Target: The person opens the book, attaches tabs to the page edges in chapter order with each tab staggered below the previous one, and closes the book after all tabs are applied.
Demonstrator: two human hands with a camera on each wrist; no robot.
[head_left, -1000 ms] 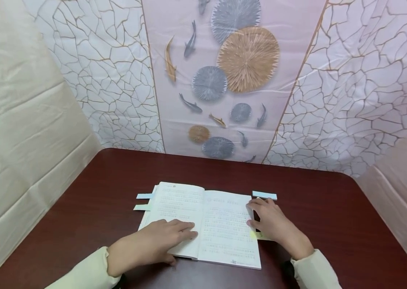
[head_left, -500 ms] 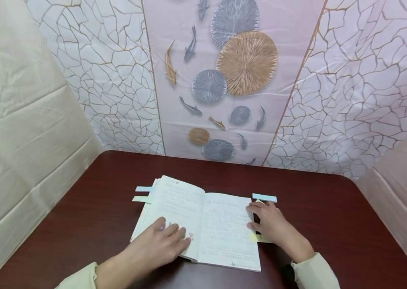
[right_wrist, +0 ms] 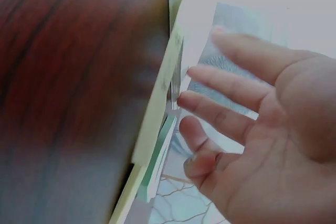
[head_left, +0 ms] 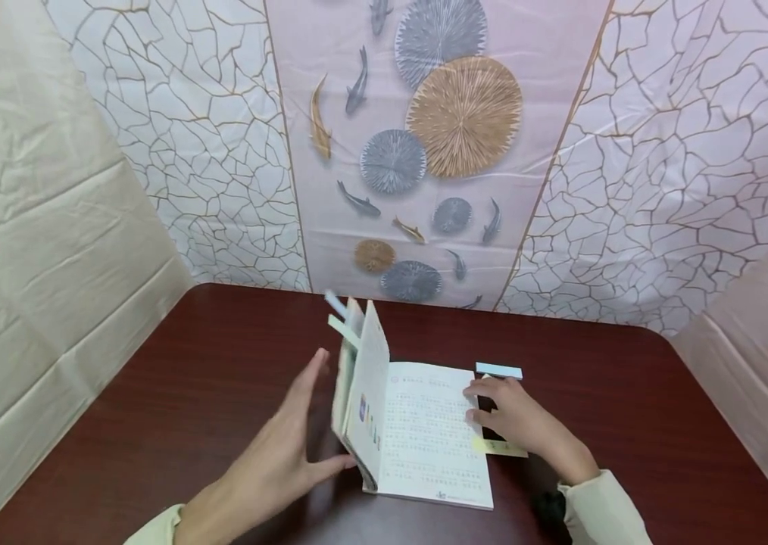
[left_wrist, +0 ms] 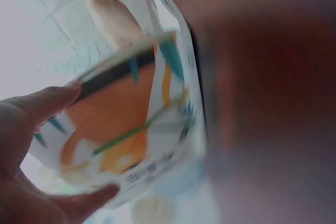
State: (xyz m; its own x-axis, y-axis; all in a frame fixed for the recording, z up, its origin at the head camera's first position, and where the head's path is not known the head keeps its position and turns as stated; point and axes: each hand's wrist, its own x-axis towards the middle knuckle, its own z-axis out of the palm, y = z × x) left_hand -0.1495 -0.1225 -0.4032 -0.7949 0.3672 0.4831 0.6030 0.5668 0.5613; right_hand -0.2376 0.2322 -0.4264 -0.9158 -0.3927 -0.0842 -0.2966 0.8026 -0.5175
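An open book (head_left: 430, 431) lies on the table, its right page flat. Its left part (head_left: 366, 393) stands nearly upright, tilted on the spine, with a blue tab and a green tab (head_left: 344, 331) sticking out. To the left of that raised part is my left hand (head_left: 282, 439), thumb and fingers spread wide, the thumb tip at the lower corner. In the left wrist view the outer cover (left_wrist: 118, 111) shows an orange and green picture. My right hand (head_left: 523, 424) rests its fingertips at the right page's outer edge, fingers extended in the right wrist view (right_wrist: 252, 114).
A light blue strip (head_left: 498, 370) lies beyond the right hand. A yellow sticky tab (head_left: 503, 448) juts from the right page's edge. The dark red table (head_left: 234, 341) ends at a patterned backdrop (head_left: 220, 151), with pale cloth at both sides.
The book's left part has swung up from flat to nearly upright. My left hand has gone from lying on the left page to that part's outer side. The right hand has stayed about where it was.
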